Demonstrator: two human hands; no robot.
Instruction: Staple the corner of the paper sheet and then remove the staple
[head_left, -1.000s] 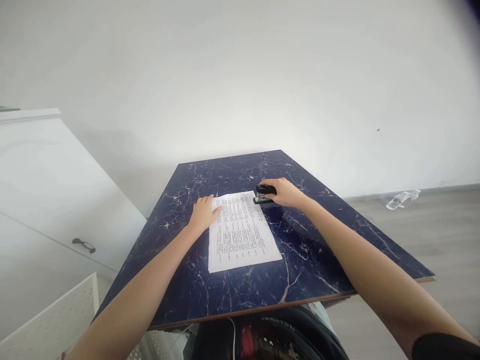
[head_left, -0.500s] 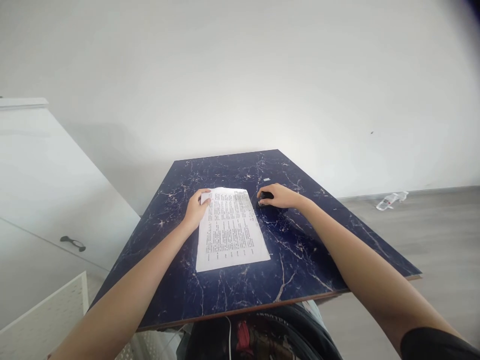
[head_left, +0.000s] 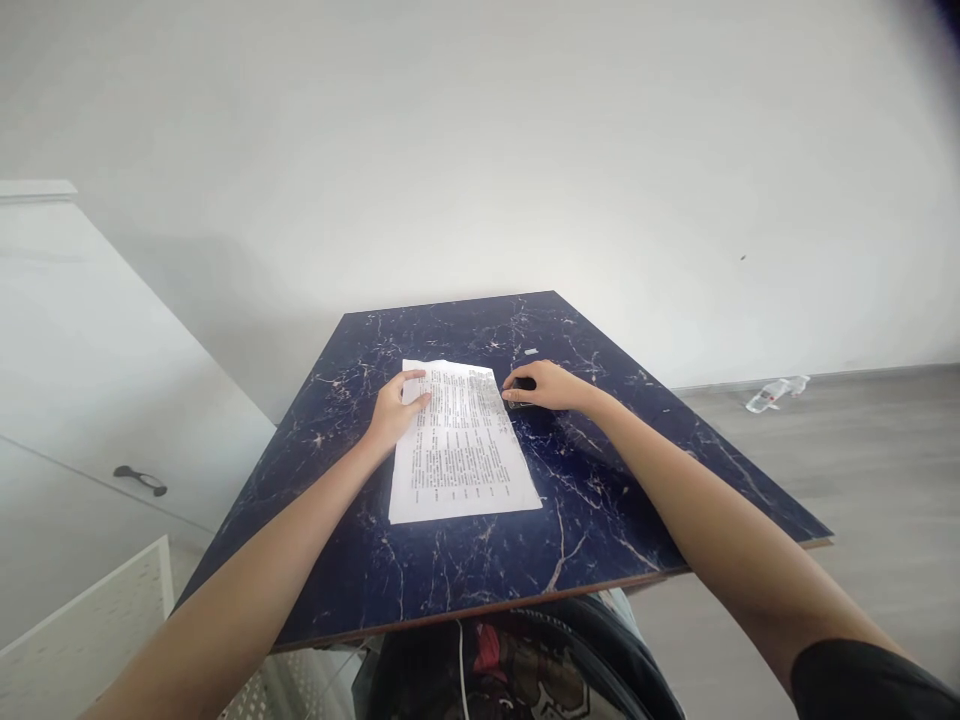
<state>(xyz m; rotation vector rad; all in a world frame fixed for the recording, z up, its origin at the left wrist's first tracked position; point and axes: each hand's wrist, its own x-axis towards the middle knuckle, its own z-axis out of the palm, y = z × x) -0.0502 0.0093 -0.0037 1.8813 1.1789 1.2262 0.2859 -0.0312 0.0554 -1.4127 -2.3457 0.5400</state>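
Observation:
Printed sheets of paper (head_left: 457,450) lie on the dark blue marbled table, with text running across the top page. My left hand (head_left: 396,408) grips their left edge near the far end, thumb and fingers over the top page. At the far right edge of the sheets, my right hand (head_left: 551,387) is closed around a small black stapler (head_left: 517,404), mostly covered by my fingers. The stapler's front is right against the edge of the paper; whether paper sits between its jaws cannot be made out.
A tiny pale piece (head_left: 531,351) lies on the marbled table (head_left: 480,580) beyond my right hand. To the left stands a white cabinet (head_left: 90,380) with a dark handle (head_left: 140,480). A clear plastic item (head_left: 776,393) rests on the floor by the wall.
My right hand has moved left with the stapler, up to the paper's edge. My left hand reaches slightly further over the sheets, and the view has shifted a little.

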